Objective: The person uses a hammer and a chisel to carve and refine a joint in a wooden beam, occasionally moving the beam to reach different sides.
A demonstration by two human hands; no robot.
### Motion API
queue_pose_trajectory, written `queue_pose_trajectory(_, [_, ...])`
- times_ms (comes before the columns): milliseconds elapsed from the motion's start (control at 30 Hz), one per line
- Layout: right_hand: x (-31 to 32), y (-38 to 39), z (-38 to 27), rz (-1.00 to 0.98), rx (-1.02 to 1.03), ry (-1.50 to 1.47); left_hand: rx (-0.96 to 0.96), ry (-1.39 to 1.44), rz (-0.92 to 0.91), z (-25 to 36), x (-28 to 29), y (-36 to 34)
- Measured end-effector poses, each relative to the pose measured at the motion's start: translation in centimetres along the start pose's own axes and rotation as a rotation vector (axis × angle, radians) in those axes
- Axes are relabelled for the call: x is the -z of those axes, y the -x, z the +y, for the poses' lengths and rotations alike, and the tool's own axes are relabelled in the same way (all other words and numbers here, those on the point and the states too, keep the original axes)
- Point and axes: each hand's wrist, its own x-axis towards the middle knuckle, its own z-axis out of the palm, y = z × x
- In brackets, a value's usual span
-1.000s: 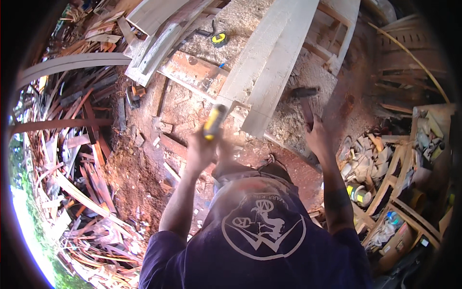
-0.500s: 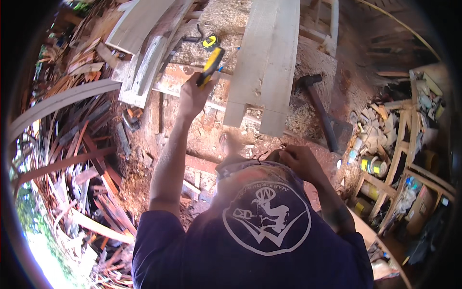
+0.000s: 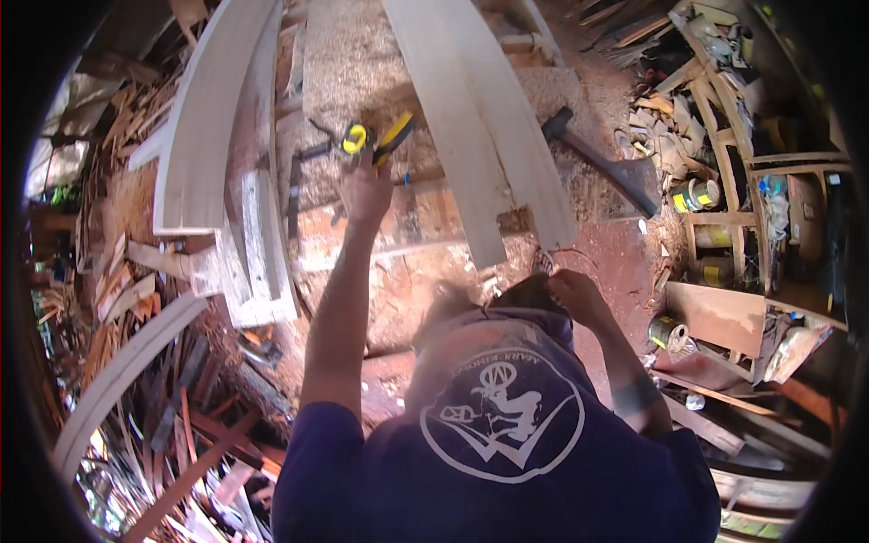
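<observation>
My left hand (image 3: 367, 192) reaches forward over the workbench, its fingers closed round the lower end of a yellow-and-black utility knife (image 3: 396, 133). Just left of the knife, touching or nearly touching my fingertips, is a round yellow-and-black tape measure (image 3: 355, 138). My right hand (image 3: 572, 294) is close to my body at waist height, below the ends of the boards. Its fingers are bent together beside something dark that I cannot make out. A pale wooden board (image 3: 453, 100) with a notch at its near end lies between the two hands.
A hammer (image 3: 597, 161) rests on the bench right of the board. More planks (image 3: 204, 118) are stacked at left. Scrap wood (image 3: 195, 452) heaps up at lower left. A wooden shelf frame (image 3: 724, 154) with cans (image 3: 695, 195) stands at right.
The view has turned, shifting the scene. My left hand has brought the utility knife over beside the tape measure. My right hand stays near my waist.
</observation>
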Motion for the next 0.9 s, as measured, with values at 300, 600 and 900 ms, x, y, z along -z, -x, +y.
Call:
queue_pose_trajectory(300, [3.7,0.2,-5.5,0.644,0.259,0.154,-0.003,0.271,-0.009,3.4,1.3,7.1])
queue_pose_trajectory(600, [4.2,-3.6,-11.0,0.17,0.237,0.687,0.772,1.421,-0.673,12.5,-1.0,14.1])
queue_pose_trajectory(900, [3.6,-4.6,-9.7,0.142,0.171,0.366,0.537,0.845,-0.718,15.2,1.9,14.1])
